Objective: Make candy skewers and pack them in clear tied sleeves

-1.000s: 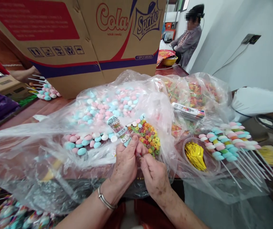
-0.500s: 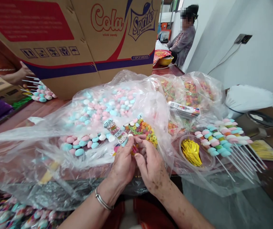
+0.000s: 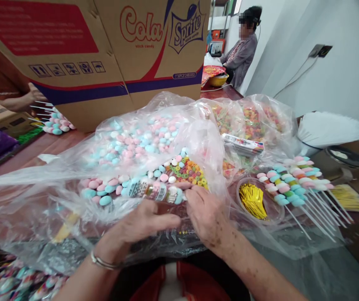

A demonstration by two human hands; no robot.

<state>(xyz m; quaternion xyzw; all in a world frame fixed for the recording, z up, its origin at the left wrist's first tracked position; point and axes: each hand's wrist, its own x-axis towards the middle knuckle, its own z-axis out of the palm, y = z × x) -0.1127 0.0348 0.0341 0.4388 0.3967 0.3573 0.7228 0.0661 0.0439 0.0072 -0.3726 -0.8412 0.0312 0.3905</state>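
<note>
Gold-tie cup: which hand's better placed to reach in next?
Right, probably. The right hand sits just beside the gold-tie cup, though its fingers pinch the wrapped candy stick; the left hand lies open, farther away.

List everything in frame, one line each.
cardboard box: one, brown with red and blue print, back left
pastel candies: many, pink, blue, white, in clear bag at centre
ring candies: many, multicoloured, beside the pastel ones
wrapped candy stick: one, pastel in printed wrapper, crosswise in front
finished skewers: several, pastel, right
twist ties: bunch, gold, in clear cup
co-worker: one, grey top, seated far back
other person's hand: one, far left
left hand: fingers spread flat below the stick
right hand: fingers pinch the stick's right end
</note>
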